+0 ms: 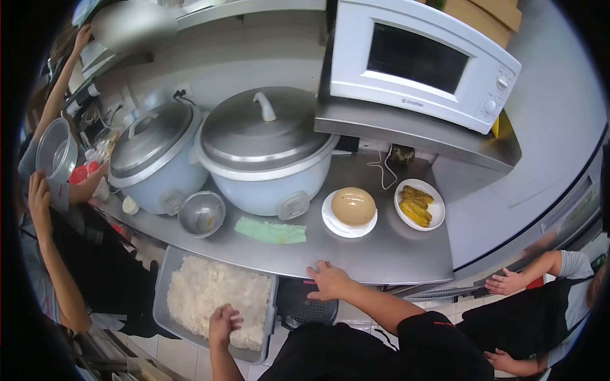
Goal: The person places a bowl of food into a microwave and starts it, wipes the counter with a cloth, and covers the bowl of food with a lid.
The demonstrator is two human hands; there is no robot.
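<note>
My left hand [225,324] hangs above a grey plastic bin [274,311] full of cooked white rice [219,289]. Its fingers are loosely bent and apart, and I see nothing in them. My right hand [328,280] rests with spread fingers at the front edge of the steel counter [381,263], empty. Closest to it on the counter are a light green cloth [270,231] and a tan bowl [353,206] on a white plate [333,227].
Two rice cookers with lids, one large [267,184] and one smaller [149,184], stand behind a metal bowl [201,214]. At right are a dish of yellow-brown food [416,203] and a shelf-mounted microwave [419,60]. People stand left, one holding a clear tub [57,149], and right [527,317].
</note>
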